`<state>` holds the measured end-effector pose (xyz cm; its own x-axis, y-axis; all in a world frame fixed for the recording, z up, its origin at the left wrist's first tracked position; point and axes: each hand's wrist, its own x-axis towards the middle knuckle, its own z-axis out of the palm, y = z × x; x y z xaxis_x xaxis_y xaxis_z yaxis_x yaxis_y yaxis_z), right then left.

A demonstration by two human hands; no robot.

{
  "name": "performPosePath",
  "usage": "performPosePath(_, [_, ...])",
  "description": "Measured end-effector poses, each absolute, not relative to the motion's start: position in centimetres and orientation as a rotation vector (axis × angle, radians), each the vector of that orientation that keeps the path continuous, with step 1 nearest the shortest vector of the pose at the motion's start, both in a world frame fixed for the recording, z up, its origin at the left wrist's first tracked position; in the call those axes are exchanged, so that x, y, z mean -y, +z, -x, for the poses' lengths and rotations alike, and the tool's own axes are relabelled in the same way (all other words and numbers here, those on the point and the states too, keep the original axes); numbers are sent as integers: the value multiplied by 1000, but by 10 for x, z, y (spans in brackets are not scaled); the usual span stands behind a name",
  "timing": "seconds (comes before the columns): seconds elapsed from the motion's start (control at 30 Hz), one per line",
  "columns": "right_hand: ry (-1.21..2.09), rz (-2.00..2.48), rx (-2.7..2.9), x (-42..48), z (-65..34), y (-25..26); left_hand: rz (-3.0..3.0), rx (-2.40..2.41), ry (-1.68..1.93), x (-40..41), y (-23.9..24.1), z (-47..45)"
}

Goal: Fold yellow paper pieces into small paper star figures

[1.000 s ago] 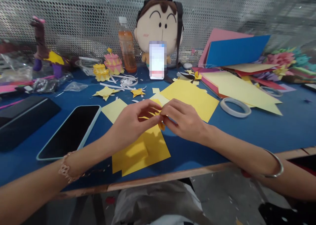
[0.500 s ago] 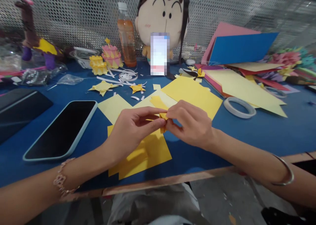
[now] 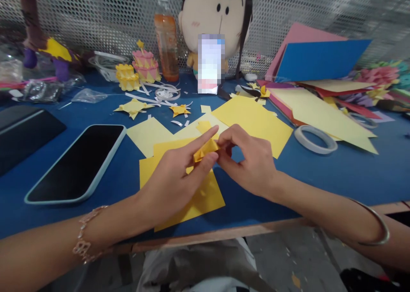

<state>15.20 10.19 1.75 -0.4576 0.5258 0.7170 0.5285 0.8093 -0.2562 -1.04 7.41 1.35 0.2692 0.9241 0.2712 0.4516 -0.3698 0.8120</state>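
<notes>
Between the thumb and fingers of my left hand [image 3: 179, 172] is a small folded yellow paper piece [image 3: 206, 149], with raised creases on its upper side. My right hand [image 3: 251, 162] pinches the right end of that same piece between thumb and index finger. Yellow paper sheets [image 3: 208, 198] lie on the blue table beneath my left hand. Farther back are pale yellow sheets [image 3: 149, 135] and a larger yellow sheet [image 3: 253, 119]. Two folded paper stars, a pale one [image 3: 133, 107] and a deeper yellow one [image 3: 180, 110], rest behind them.
A phone [image 3: 78, 166] lies on the left, a tape roll [image 3: 315, 139] on the right. At the back stand a bottle [image 3: 166, 46], paper cake models [image 3: 145, 65], a plush figure [image 3: 213, 16] and a lit phone [image 3: 210, 63]. Coloured paper [image 3: 323, 61] is stacked back right.
My left index finger and thumb have spread wider around the folded paper, showing more of it. My right hand has shifted slightly, still pinching its end. The camera view has moved a little.
</notes>
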Motion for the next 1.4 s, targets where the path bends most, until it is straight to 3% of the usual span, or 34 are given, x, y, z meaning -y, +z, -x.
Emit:
performPosePath(0.5, [155, 745, 2123, -98, -153, 23, -2346, -1402, 1112, -76, 16, 16])
performPosePath(0.73, [715, 694, 1978, -96, -151, 24, -2428, -1447, 1168, -75, 15, 16])
performPosePath(1.4, [-2, 775, 2086, -95, -152, 18, -2120, -1343, 983, -73, 18, 12])
